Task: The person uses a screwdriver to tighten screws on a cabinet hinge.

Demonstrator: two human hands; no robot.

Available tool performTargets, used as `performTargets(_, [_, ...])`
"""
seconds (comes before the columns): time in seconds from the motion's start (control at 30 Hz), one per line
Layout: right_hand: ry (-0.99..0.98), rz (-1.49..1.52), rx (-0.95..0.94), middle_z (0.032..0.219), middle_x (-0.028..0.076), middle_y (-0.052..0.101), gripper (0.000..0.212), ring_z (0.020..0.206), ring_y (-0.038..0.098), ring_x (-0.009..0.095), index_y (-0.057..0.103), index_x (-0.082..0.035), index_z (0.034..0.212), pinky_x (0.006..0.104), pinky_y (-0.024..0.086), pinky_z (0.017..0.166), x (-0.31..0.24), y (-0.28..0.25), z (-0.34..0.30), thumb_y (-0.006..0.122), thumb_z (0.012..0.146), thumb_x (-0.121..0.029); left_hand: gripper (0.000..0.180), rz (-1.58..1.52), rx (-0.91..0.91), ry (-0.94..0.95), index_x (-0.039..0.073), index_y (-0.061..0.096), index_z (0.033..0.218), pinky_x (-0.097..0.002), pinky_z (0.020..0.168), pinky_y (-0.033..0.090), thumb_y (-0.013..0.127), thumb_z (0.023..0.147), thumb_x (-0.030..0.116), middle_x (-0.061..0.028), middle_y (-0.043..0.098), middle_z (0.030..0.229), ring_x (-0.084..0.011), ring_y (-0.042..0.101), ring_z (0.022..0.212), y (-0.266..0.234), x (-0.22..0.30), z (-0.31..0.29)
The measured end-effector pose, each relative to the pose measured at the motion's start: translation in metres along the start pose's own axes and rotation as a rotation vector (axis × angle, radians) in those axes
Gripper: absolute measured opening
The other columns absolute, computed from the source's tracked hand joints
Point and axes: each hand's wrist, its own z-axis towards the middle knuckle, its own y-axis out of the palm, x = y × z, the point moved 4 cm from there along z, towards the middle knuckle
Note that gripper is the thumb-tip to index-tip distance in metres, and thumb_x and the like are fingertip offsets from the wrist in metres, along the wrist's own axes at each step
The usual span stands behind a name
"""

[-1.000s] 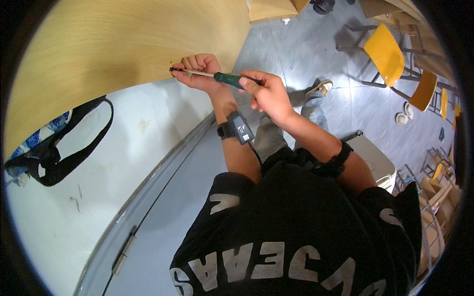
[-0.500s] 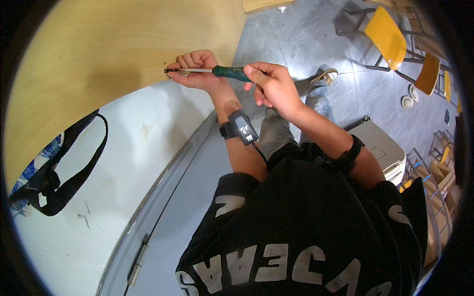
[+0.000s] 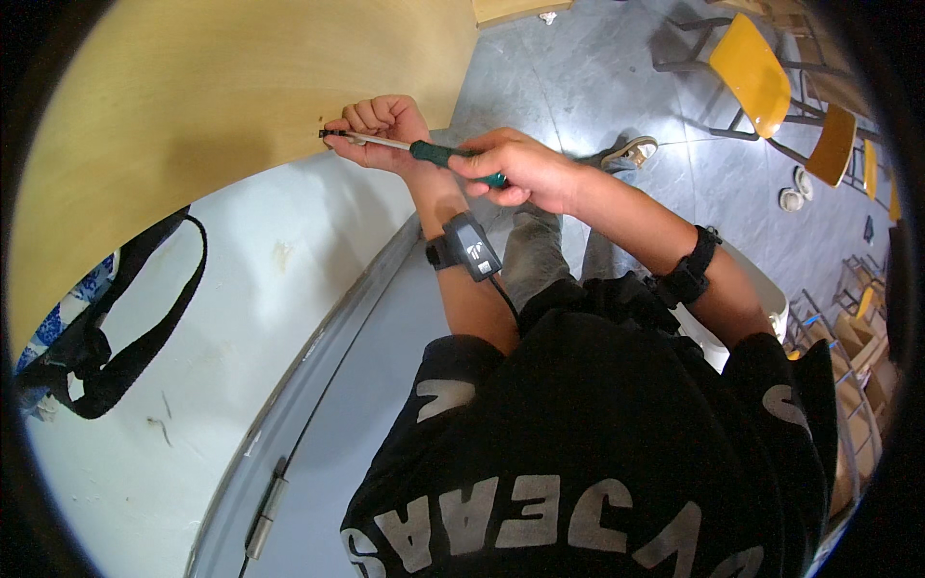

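Note:
My right hand (image 3: 520, 169) is closed round the green handle of a screwdriver (image 3: 432, 152). The metal shaft crosses my left palm and points left. My left hand (image 3: 387, 130) is palm up beside a wooden panel (image 3: 231, 87), its fingers curled. Between its thumb side and fingertips sits a small dark piece (image 3: 332, 133), pressed near the panel, with the screwdriver's tip at it. That piece is too small to name. A tiny mark shows on the panel just above it.
Below the panel is a white wall (image 3: 270, 260), and a blue-and-white bag with a black strap (image 3: 183, 318) hangs at left. A grey door frame with a hinge (image 3: 265, 520) runs beside me. Yellow chairs (image 3: 747, 72) stand at the right, near a light-coloured bin (image 3: 761, 289).
My right hand has shifted on the handle, turning with the wrist and moving slightly lower. The screwdriver now slants more downward toward the right. My left hand has hardly moved.

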Motion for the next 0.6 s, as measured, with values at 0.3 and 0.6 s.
performTargets(0.3, [-0.932,-1.549,0.618,0.076,0.016,0.058,0.032,0.067,0.061,0.034,0.060,-0.001,0.109,0.0395,0.050,0.060,-0.021,0.024,-0.002,0.062,0.078,-0.011,0.011,0.037,-0.036,-0.019,0.018,0.065,0.079,-0.0211,0.043,0.015,0.065,0.085,0.028,0.0074,0.022,0.056,-0.0064,0.016,0.047,-0.002,0.001,0.000])
performTargets(0.6, [-0.248,-0.136,0.187,0.065,0.001,0.053,0.025,0.045,0.037,0.005,0.067,0.001,0.101,0.0206,0.026,0.038,-0.019,0.006,0.016,0.064,0.086,-0.019,0.016,0.026,-0.071,-0.081,0.012,0.063,0.081,-0.0218,0.044,0.016,0.065,0.085,0.028,0.0066,0.022,0.055,-0.0066,0.018,0.046,-0.012,0.007,0.004])
